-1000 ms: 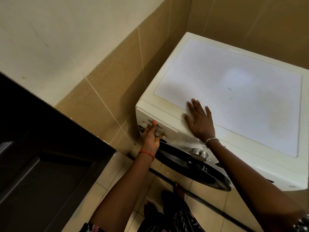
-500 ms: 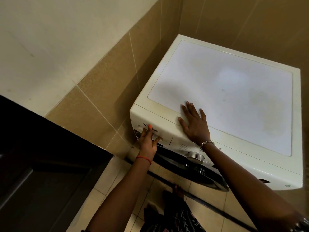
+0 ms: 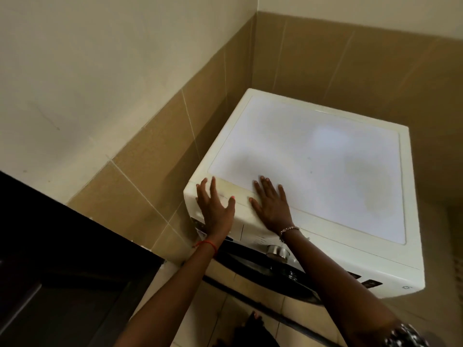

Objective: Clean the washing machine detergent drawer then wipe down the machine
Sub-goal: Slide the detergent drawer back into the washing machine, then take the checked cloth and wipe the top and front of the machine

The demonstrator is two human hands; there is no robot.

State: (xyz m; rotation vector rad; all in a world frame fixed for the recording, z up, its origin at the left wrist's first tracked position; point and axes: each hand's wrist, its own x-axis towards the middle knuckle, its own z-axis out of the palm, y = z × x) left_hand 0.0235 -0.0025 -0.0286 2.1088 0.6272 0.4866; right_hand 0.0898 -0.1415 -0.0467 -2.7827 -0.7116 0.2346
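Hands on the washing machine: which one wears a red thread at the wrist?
The left hand: a red thread circles its wrist, while the right hand wears a pale bracelet instead.

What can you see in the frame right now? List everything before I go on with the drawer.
washing machine: one, cream-white, in the tiled corner
control dial: one, silver, front panel, below the right wrist
door: one, dark, round, on the front below the dial
detergent drawer: one, cream, left end of the front panel, mostly hidden by the left hand
wall tiles: many, tan, behind and beside the machine
cabinet: one, dark, lower left
floor tiles: several, beige, below the machine
left hand: one, red thread at the wrist, fingers spread flat over the machine's front left corner
right hand: one, silver bracelet at the wrist, flat on the top near the front edge
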